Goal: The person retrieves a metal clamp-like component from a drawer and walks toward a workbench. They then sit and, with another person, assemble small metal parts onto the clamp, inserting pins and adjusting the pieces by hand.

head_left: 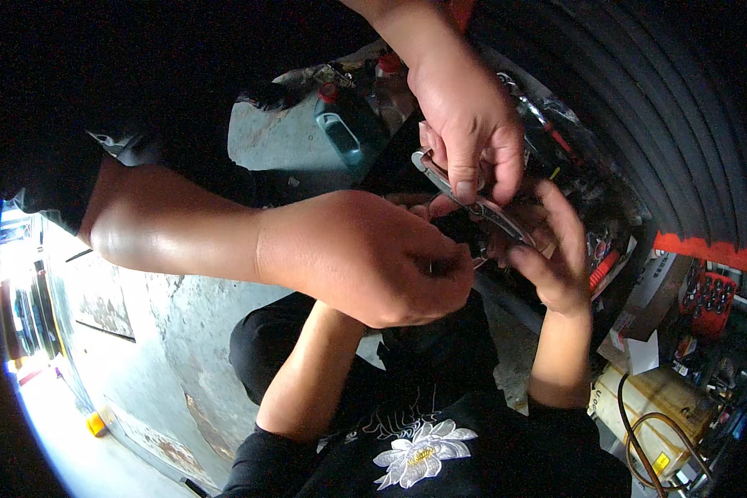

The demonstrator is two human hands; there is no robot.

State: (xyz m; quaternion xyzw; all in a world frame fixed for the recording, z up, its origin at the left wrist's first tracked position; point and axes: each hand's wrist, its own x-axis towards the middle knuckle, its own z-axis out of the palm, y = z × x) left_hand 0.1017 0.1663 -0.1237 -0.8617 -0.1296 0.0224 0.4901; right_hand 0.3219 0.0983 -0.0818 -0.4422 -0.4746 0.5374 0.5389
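Observation:
My right hand [556, 249] curls around the lower end of a curved silver metal part [488, 217], thumb and forefinger on either side. A co-worker's hand [471, 137], reaching in from the top, pinches the same part near its middle. The co-worker's other hand [373, 257] comes from the left as a fist and crosses in front of my left hand. Of my left arm only the forearm [307, 373] shows plainly; its fingers are hidden. What lies behind the metal part is dark and hard to make out.
A teal jug [338, 129] with a red cap stands on the floor beyond the hands. A ratchet wrench [548, 124] lies at the upper right, below a black ribbed surface [664, 108]. To the right are a red socket set [710, 300] and a stained cream tank [660, 415] with a hose.

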